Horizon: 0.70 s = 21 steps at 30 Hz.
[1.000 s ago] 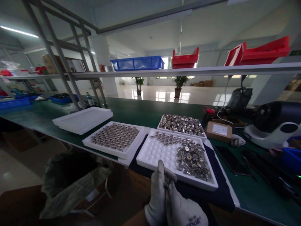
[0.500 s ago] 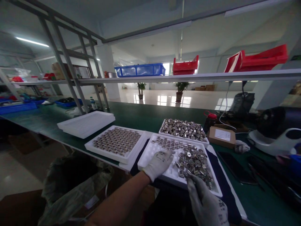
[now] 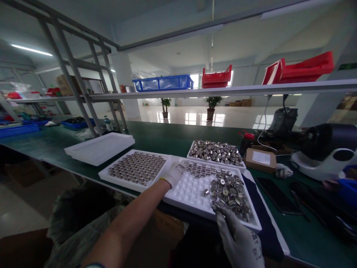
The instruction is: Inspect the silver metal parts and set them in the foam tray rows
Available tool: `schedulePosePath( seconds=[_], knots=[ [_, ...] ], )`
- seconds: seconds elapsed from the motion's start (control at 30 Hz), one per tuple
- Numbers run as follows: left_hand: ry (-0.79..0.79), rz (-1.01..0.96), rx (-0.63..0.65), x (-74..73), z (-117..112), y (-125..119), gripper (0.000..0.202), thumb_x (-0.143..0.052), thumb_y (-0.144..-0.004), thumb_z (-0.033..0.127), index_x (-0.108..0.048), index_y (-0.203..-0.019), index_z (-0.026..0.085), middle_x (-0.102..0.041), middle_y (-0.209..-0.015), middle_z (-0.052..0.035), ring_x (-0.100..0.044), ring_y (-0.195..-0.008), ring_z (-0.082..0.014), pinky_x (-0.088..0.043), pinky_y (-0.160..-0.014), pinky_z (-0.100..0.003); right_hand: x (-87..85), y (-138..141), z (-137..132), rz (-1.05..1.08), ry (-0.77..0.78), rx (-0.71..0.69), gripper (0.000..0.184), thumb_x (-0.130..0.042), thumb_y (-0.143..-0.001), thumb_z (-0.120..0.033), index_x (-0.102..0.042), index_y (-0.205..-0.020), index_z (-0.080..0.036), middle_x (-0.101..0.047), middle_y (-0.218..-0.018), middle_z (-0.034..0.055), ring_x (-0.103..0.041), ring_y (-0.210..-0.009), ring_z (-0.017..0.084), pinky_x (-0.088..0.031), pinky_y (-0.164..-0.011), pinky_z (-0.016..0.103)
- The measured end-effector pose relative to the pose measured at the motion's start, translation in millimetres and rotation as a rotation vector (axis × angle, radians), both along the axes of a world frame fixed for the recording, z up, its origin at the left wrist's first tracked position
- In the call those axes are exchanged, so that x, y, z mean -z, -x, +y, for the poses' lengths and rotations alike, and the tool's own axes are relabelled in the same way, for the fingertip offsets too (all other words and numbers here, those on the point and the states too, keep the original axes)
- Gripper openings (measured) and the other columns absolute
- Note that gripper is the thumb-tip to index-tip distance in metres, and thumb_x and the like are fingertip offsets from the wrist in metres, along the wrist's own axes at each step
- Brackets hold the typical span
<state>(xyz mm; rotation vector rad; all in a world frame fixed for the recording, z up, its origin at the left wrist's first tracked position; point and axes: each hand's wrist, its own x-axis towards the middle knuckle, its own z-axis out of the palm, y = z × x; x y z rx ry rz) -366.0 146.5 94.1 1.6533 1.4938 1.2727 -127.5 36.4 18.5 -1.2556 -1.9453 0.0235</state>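
Note:
My left hand (image 3: 176,174), in a white glove, reaches to the upper left of a white foam tray (image 3: 181,192). Its fingers are drawn together beside the rows of small shiny metal cylinders (image 3: 200,170); what they hold, if anything, is hidden. My right hand (image 3: 238,236), also gloved, is at the tray's near edge, thumb and fingers closed on a metal cylinder (image 3: 215,206) at the border of the loose pile (image 3: 228,191). One cylinder (image 3: 205,192) lies apart, left of the pile. Bare pockets show across the tray's left half.
A filled tray of cylinders (image 3: 138,167) stands left, with stacked white trays (image 3: 97,149) beyond it. Behind is another tray heaped with cylinders (image 3: 214,150). To the right are a cardboard box (image 3: 260,160) and a dark phone-like slab (image 3: 279,195). A shelf (image 3: 178,93) crosses above.
My left hand has moved left and up across the tray, uncovering pockets and a lone cylinder. My right hand stays by the pile's near edge. The whole view has shifted slightly.

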Motion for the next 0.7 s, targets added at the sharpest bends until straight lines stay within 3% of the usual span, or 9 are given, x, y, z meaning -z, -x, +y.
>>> schedulePosePath(
  seconds=[0.13,0.27,0.33,0.43,0.53,0.7],
  knots=[
    [0.062,-0.096,0.127,4.5,-13,-2,0.046,-0.062,-0.095,0.047,-0.061,-0.128,0.015,-0.07,-0.102,-0.0088,-0.064,-0.08,-0.0164,-0.053,-0.077,-0.033,-8.6,0,3,0.074,0.058,-0.012,0.032,-0.045,-0.102,-0.042,-0.072,-0.11,-0.025,-0.08,-0.103,0.0014,-0.077,-0.095,0.021,-0.063,-0.076,0.025],
    [0.158,-0.224,0.275,15.7,-64,-35,0.067,-0.042,-0.097,0.062,-0.057,-0.136,0.009,-0.066,-0.073,-0.0049,-0.049,-0.053,-0.0124,-0.041,-0.054,-0.025,-17.5,8,0,0.121,0.04,-0.058,0.038,-0.042,-0.102,-0.042,-0.074,-0.104,-0.022,-0.08,-0.102,0.0061,-0.077,-0.095,0.023,-0.062,-0.082,0.029],
    [0.101,-0.303,0.301,19.9,-92,-56,0.071,-0.042,-0.095,0.069,-0.066,-0.128,0.011,-0.068,-0.08,-0.0075,-0.057,-0.064,-0.0152,-0.048,-0.067,-0.028,-20.5,9,-7,0.122,0.081,-0.089,0.037,-0.042,-0.102,-0.041,-0.073,-0.106,-0.022,-0.08,-0.102,0.0074,-0.077,-0.095,0.022,-0.062,-0.082,0.027],
    [0.068,-0.447,0.201,23.6,-119,-79,0.075,-0.035,-0.096,0.074,-0.074,-0.112,0.013,-0.066,-0.079,-0.0073,-0.057,-0.067,-0.0167,-0.049,-0.075,-0.031,-23.7,7,-21,0.13,0.21,-0.153,0.036,-0.043,-0.103,-0.042,-0.072,-0.109,-0.023,-0.08,-0.102,0.0074,-0.077,-0.095,0.02,-0.06,-0.08,0.021],
    [0.118,-0.54,0.068,28.9,-125,-90,0.077,-0.026,-0.098,0.072,-0.077,-0.096,0.014,-0.055,-0.062,-0.0028,-0.051,-0.058,-0.0156,-0.043,-0.062,-0.029,-25.7,5,-34,0.155,0.293,-0.132,0.035,-0.042,-0.103,-0.045,-0.072,-0.109,-0.028,-0.08,-0.099,0.0032,-0.077,-0.095,0.019,-0.059,-0.077,0.019],
    [0.139,-0.752,-0.025,40.4,-124,-99,0.073,-0.035,-0.095,0.076,-0.071,-0.078,0.015,-0.049,-0.054,0.0,-0.044,-0.051,-0.0117,-0.032,-0.052,-0.025,-22.7,8,-43,0.1,0.279,-0.098,0.042,-0.036,-0.103,-0.052,-0.074,-0.103,-0.032,-0.08,-0.092,0.0009,-0.078,-0.084,0.019,-0.058,-0.066,0.019]
  ],
)
